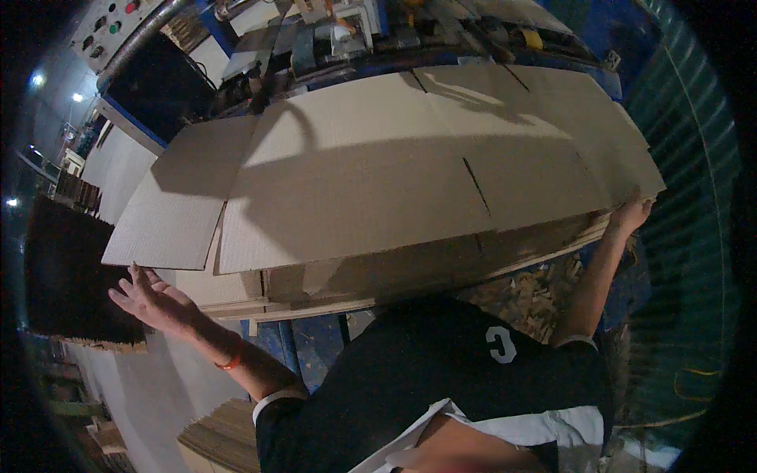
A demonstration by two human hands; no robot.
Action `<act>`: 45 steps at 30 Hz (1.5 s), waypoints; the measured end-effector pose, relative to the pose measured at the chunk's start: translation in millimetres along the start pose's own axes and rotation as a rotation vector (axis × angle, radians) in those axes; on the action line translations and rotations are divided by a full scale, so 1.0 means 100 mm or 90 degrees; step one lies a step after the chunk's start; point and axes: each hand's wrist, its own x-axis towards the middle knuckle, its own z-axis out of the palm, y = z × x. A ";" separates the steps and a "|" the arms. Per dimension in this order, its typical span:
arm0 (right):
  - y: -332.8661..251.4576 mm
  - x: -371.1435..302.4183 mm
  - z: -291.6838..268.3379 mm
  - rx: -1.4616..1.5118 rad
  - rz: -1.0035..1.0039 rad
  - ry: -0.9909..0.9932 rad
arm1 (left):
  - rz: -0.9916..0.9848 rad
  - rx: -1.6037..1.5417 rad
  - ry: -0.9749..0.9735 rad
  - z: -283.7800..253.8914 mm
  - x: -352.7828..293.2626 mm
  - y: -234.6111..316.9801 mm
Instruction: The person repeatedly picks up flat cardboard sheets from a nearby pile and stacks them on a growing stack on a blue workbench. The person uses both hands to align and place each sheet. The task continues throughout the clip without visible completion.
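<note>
A wide brown cardboard sheet [355,189], creased and slotted like a flattened box, spans the space in front of me. Beneath its near edge lies a stack of similar cardboard sheets [315,303]. At the sheet's left end, my left hand [162,303] is palm up with its fingers spread. Its fingertips meet the near edge of the left flap [169,229] from below. My right hand [629,214] grips the near right corner, with its fingers partly hidden by the board.
A machine with rollers [394,39] runs along the far side. At the upper left is a button panel [106,31]. Cardboard stacks stand on the left [71,268] and lower left [221,433]. Cardboard scraps [524,311] lie below the right arm, and a green corrugated wall [686,236] rises at right.
</note>
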 end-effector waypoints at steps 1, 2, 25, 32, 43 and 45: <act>-0.04 0.12 0.00 0.060 -0.009 -0.025 | -0.114 -0.027 0.058 -0.10 0.06 -0.08; -0.13 0.26 0.01 0.019 0.028 -0.063 | -0.192 -0.053 0.082 -0.20 0.11 -0.18; -1.10 -1.82 0.51 -0.405 -0.364 -0.938 | 0.276 0.419 -1.102 0.16 -1.26 0.11; -0.64 -1.30 0.87 -0.401 -0.337 -0.993 | 0.306 0.393 -1.025 0.45 -1.10 -0.22; 0.52 -0.71 2.33 -0.431 -0.035 -0.888 | 0.414 0.347 -0.877 1.84 -0.96 -1.55; 0.62 -0.77 2.50 -0.598 -0.151 -0.857 | 0.475 0.364 -0.790 2.06 -0.89 -1.70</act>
